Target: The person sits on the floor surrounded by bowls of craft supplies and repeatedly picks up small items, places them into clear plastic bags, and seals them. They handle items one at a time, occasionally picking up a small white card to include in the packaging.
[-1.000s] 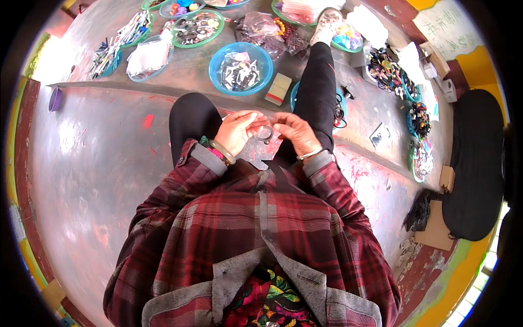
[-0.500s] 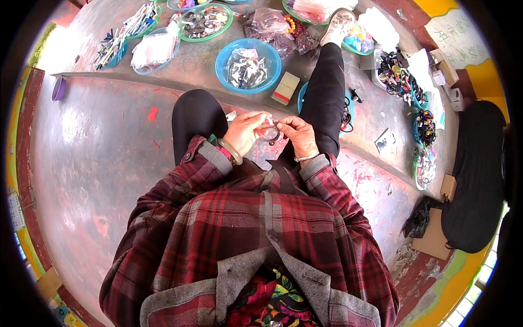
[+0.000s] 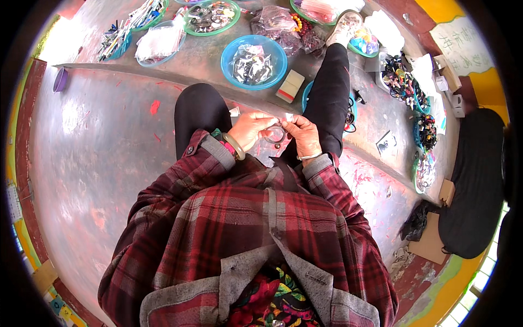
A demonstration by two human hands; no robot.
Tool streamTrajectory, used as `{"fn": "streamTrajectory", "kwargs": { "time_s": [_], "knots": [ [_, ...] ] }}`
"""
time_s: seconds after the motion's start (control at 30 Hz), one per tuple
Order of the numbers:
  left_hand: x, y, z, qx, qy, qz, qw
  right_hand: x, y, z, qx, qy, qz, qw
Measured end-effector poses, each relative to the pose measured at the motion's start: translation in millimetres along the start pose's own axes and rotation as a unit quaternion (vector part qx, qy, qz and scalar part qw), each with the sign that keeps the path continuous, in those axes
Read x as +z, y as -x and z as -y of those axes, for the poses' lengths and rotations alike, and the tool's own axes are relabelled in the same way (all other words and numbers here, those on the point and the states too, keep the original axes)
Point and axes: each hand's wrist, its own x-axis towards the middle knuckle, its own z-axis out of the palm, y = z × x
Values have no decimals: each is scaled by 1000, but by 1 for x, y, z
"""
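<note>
Between my hands, above my lap, hangs a thin dark loop (image 3: 275, 134), which looks like a hair tie or bracelet with a small bead-like piece at its lower side. My left hand (image 3: 247, 132) pinches at the loop's upper left, thumb and fingers pressed together. On the other side, the thumb and forefinger of my right hand (image 3: 305, 137) close on its upper right. A small white piece (image 3: 289, 116), perhaps a tag, shows at the right fingertips. Exactly how the loop and the white piece join is too small to tell.
Ahead on a raised step stand a blue basin (image 3: 225, 60) of small packets, a cream-and-red block (image 3: 290, 86) and green trays (image 3: 211, 17) of small goods. Baskets of dark bands (image 3: 426, 129) line the right, beside a black padded shape (image 3: 473, 180). A purple cup (image 3: 60, 80) stands far left.
My fingertips have drawn slightly apart, and the loop shows more fully between them. The white piece now sticks up at my right fingertips. The whole view has shifted a little.
</note>
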Motion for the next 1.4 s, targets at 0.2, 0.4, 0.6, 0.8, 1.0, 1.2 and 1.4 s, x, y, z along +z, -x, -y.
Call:
{"fn": "streamTrajectory", "kwargs": {
  "time_s": [0.2, 0.4, 0.6, 0.8, 1.0, 1.2, 1.4],
  "knots": [
    [1, 1, -1, 16, 8, 15, 1000, 0, 0, 2, 9, -13, 13, 1000],
    [2, 3, -3, -3, 5, 14, 1000, -1, 3, 5, 54, -41, 18, 998],
    [-1, 3, -1, -2, 37, 37, 999, -2, 4, 4, 43, -54, 11, 998],
    [-4, 3, 0, -8, 56, 62, 996, -5, 3, 1, 13, -23, 13, 1000],
    [-1, 4, -7, -31, 92, 84, 992, -4, 4, 1, -6, 3, 11, 1000],
    [4, 5, -4, -44, 35, 23, 998, -2, 5, 4, -6, 6, 31, 999],
    [1, 4, -1, -30, 19, 30, 999, -4, 3, 2, 10, -8, 22, 1000]
  ]
}}
